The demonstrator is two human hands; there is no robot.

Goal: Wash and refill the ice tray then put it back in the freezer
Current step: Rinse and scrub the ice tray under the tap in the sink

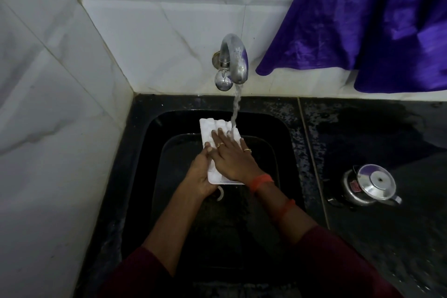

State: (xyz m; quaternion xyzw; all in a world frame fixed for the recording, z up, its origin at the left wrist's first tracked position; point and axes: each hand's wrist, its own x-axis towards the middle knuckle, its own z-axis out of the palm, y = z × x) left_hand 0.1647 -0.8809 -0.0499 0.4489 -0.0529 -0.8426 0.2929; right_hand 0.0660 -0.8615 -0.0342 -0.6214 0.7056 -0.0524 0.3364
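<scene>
Ice tray point(210, 128) is hanging over the black sink point(154, 150), its far end catching the water point(235, 106) running from the tap point(234, 60). Your left hand point(200, 176) is gripping its near left edge, thumb on top. Your right hand point(233, 158) is pressing flat on it, fingers straight and spread.

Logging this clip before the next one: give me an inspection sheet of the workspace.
Surface: black counter around a black sink.
Job's things: white ice tray held over the sink; tap running, its water stream landing on the tray's far right.
Clutter: steel pressure cooker on the counter, right.
Hands: left hand grips the tray's near left edge; right hand lies flat on top, fingers straight.
Cables: nothing seen.
Surroundings: white tiled walls; purple cloth hanging upper right.
</scene>
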